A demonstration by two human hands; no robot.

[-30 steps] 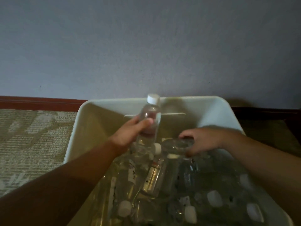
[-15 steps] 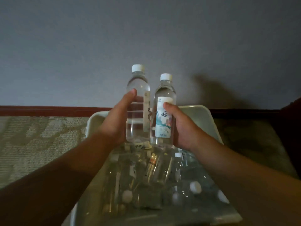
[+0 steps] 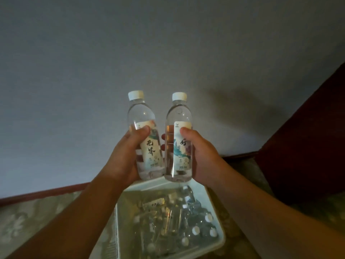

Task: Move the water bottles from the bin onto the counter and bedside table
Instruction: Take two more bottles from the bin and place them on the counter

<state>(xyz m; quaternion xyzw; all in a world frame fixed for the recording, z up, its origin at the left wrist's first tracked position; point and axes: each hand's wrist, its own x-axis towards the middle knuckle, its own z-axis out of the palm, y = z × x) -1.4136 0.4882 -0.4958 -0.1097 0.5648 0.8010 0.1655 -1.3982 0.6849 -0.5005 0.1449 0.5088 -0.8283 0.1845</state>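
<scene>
Our left hand and right hand each grip a labelled bottle, left bottle and right bottle; small print unreadable, bin bottles blurred.

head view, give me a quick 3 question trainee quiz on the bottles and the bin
1. True or false: each hand holds one upright water bottle above the bin.
2. What colour are the caps of the two held bottles? A) blue B) white C) red
3. Fill in: the bottles left in the bin lie in a loose ____.

Key
1. True: the left hand grips the left bottle and the right hand grips the right bottle, both cap up.
2. B, white.
3. Pile: the remaining bottles lie on their sides, jumbled.
</scene>
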